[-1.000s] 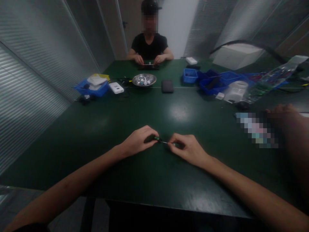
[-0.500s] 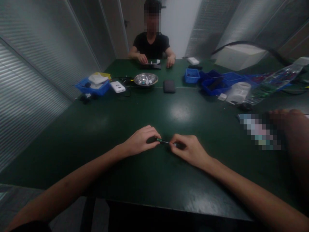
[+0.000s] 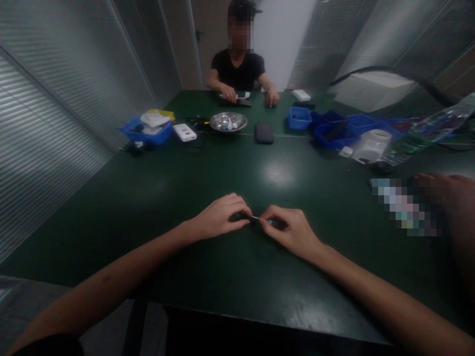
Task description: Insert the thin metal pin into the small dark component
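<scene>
Close to the near side of the green worktop point(image 3: 208, 277), the person's two bare hands come almost together over a slim item point(image 3: 255, 217), which bridges the narrow gap between them. What I can see of it there is thin and shiny; its ends disappear into the fingers, and it is too small for me to tell what it is. The left hand point(image 3: 224, 215) has its thumb and forefinger drawn in close around one end, the palm arched above the worktop. The right hand point(image 3: 291, 227) pinches the other end between thumb and forefinger, the remaining fingers curled in. Beyond them, a metal bowl point(image 3: 241, 123) holds some small pale pieces, with a flat black case point(image 3: 263, 133) to its right. On the left, a white device point(image 3: 184, 132) lies beside a blue basket point(image 3: 158, 140) with white stuff heaped in it. Over to the right stand a small blue bin point(image 3: 300, 118) and a clear plastic bottle point(image 3: 426, 132) on its side. Across the worktop sits a co-worker in a black shirt point(image 3: 237, 71), one hand on a flat dark-and-white thing, the other resting near it. Another person's arm point(image 3: 460, 207) reaches in at far right, by a pixelated patch.
</scene>
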Motion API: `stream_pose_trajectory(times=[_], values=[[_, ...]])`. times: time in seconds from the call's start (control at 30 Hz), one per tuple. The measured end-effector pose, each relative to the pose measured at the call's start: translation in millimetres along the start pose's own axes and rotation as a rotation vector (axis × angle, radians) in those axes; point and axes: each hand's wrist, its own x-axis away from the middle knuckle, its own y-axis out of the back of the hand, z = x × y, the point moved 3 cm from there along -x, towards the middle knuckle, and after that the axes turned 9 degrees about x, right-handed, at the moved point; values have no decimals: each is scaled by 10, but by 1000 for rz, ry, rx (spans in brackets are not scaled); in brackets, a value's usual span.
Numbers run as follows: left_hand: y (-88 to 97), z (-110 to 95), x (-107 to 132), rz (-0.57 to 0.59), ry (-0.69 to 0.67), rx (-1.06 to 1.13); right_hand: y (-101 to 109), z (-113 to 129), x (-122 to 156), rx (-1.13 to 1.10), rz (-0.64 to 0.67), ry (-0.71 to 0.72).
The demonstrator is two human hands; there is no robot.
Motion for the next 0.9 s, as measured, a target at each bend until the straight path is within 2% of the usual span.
stream_pose_trajectory(times=[0.17, 0.27, 0.33, 0.47, 0.67, 0.77, 0.9], values=[[98, 25, 65, 66, -2, 83, 82, -64, 44, 10, -13, -37], [234, 97, 147, 113, 25, 113, 113, -91, 65, 16, -21, -43], [362, 189, 210, 102, 59, 88, 124, -104, 73, 14, -28, -46], [698, 459, 352, 5, 155, -36, 131, -127, 82, 21, -31, -53], [1245, 871, 653, -223, 365, -231, 145, -134, 94, 20, -13, -53], [1409, 1008, 793, -281, 461, -220, 163, -129, 99, 16, -9, -54], [1536, 1143, 920, -319, 576, -231, 178, -144, 109, 23, -15, -49]])
